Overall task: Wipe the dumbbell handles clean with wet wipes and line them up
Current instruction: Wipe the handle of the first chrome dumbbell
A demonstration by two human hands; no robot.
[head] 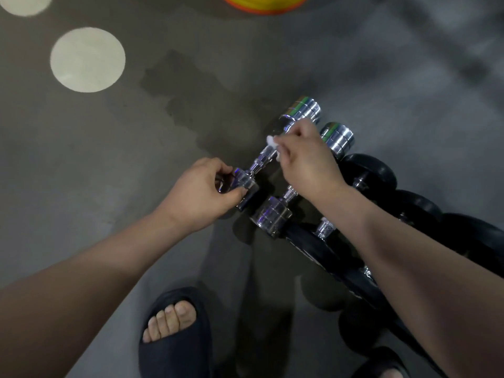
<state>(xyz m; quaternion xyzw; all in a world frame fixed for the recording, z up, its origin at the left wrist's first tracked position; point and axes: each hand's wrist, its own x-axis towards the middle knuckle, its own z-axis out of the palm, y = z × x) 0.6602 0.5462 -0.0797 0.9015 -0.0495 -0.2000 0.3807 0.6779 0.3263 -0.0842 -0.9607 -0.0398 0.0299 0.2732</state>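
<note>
Head view: nearest, a foot in a dark slipper stands on the floor, below the left grip. That grip is clamped round the near chrome head of a dumbbell, probably to keep it from rolling while it is rubbed. Just beyond it, the right grip pinches a small white wipe between fingertips and thumb and presses it on the knurled handle, so this looks like the wiping step, not the lining up. Under the right wrist lies a second chrome dumbbell, parallel and close. To the right of that grip, black dumbbells run in a row, heads nearly touching, likely already lined up or waiting their turn. There is no raised surface; everything rests on grey floor, with a darker patch beyond the left grip, perhaps damp. Farther off are pale round marks, and at the far edge part of an orange and yellow object.
</note>
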